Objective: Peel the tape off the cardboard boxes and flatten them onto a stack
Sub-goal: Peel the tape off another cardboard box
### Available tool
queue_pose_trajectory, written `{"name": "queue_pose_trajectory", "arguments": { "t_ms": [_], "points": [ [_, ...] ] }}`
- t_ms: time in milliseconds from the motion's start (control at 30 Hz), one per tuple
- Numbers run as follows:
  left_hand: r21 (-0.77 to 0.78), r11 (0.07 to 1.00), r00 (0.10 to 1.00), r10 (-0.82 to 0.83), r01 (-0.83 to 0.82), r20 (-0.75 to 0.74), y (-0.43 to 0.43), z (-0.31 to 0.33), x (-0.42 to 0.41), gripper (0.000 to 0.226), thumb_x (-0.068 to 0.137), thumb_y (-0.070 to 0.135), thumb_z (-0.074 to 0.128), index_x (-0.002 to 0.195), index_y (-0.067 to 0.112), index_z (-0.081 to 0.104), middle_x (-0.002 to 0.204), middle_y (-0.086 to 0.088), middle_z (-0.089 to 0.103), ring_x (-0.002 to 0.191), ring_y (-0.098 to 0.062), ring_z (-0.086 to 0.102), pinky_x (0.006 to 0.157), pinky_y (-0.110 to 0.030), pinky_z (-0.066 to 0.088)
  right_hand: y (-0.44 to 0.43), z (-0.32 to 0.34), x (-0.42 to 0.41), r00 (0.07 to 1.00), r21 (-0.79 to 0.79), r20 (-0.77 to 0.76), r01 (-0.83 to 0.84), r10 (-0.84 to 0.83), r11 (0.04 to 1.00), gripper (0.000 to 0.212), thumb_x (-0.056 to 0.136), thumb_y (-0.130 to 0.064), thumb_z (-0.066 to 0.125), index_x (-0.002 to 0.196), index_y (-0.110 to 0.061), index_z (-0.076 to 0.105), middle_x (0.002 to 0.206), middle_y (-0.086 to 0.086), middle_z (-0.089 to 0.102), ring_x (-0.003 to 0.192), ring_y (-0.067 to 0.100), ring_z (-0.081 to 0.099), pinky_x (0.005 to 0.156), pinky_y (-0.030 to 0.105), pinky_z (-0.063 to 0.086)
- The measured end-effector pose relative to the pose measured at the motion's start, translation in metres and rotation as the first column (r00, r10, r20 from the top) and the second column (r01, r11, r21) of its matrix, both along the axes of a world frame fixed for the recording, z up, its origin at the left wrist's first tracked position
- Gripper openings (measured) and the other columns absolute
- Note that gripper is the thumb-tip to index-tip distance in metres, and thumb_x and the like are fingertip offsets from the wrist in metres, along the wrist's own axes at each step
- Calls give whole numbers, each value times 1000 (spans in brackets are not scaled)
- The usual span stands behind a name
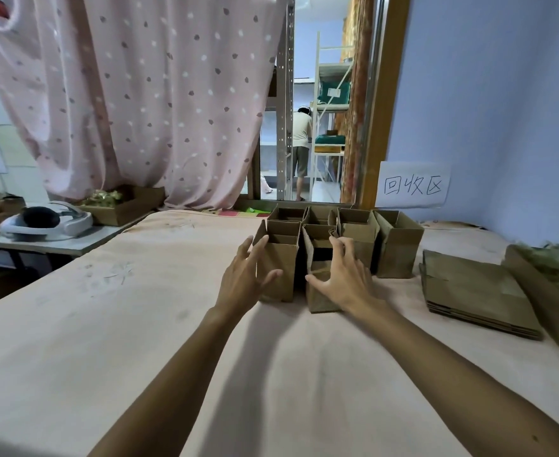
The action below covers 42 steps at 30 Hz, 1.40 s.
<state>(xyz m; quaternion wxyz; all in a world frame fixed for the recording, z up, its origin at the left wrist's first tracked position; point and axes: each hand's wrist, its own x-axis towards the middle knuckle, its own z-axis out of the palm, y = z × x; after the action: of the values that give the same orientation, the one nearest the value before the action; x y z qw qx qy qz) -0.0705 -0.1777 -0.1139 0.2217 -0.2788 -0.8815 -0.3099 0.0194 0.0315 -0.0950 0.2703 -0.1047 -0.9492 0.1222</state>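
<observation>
Cardboard boxes (337, 245): cluster stands upright on the desk (139, 324) near its far edge, right of center. Open mouths face up, flaps raised, long axis vertical. They are packed touching or just beside each other in roughly two rows.

Left hand (248, 275): released, fingers splayed and straight. It is at the left side of the front-left box (279, 275), fingertips up by the top-left corner and thumb across the front face. Contact looks likely, but I cannot tell for sure. No grasp.

Right hand (340, 275): released, fingers spread wide. It lies against the front-middle box (319, 295), thumb over the front face and fingers reaching the upper rim on its right side. It is not curled round anything. This box sits nearest of the cluster and is slightly skewed.

Rightmost box (398, 249) stands upright at the cluster's right end, untouched.

Flattened stack (476, 291) lies flat toward the right edge of the desk, apart from the cluster. Its long side runs from the far edge toward the near edge.

At the right edge is a carton of shiny scraps (555, 272). A white headset (47, 221) sits on the side table (73, 240) past the left edge.
</observation>
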Motion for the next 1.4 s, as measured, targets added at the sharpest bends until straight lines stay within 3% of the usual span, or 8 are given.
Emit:
{"name": "queue_pose_trajectory", "arguments": {
  "t_ms": [300,433,567,967,1167,1400],
  "points": [
    [83,995,998,51,-49,-26,34,-12,5,101,74,48,89,158,28,36,167,-14,18,144,-37,42,90,-49,57,26,-14,13,995,44,-90,-47,51,998,84,82,-54,78,147,-14,43,146,5,37,124,31,55,84,42,54],
    [113,988,991,115,-107,-63,43,-20,4,102,71,54,89,155,31,38,165,-9,19,139,-36,48,79,-49,62,29,-29,9,989,54,-141,-43,50,998,85,77,-56,81,142,-13,47,147,6,40,121,34,58,83,45,56],
    [126,982,987,147,-138,-67,45,-22,2,101,71,54,88,153,32,34,165,-7,20,134,-36,52,79,-47,60,33,-35,5,980,65,-192,-48,60,997,91,73,-58,82,142,-16,42,144,2,37,114,31,62,73,44,59],
    [196,972,987,144,-129,-65,42,-12,29,91,68,44,86,144,24,41,159,0,27,125,-31,57,77,-41,56,34,-22,24,981,30,-189,-44,49,999,91,76,-50,81,148,-17,36,141,1,37,108,29,64,68,41,59],
    [262,957,985,151,-127,-77,25,-2,75,89,67,44,87,141,25,42,155,2,31,118,-30,61,72,-32,47,33,-10,65,981,54,-192,-23,33,998,89,77,-47,81,147,-13,36,142,4,37,101,29,65,65,40,57],
    [282,956,986,121,-84,-117,16,-2,156,90,68,46,87,141,27,40,154,2,33,120,-27,59,71,-35,53,39,-4,139,983,72,-185,1,13,997,88,79,-48,79,148,-16,34,143,3,37,106,30,62,69,42,57]
  ]
}}
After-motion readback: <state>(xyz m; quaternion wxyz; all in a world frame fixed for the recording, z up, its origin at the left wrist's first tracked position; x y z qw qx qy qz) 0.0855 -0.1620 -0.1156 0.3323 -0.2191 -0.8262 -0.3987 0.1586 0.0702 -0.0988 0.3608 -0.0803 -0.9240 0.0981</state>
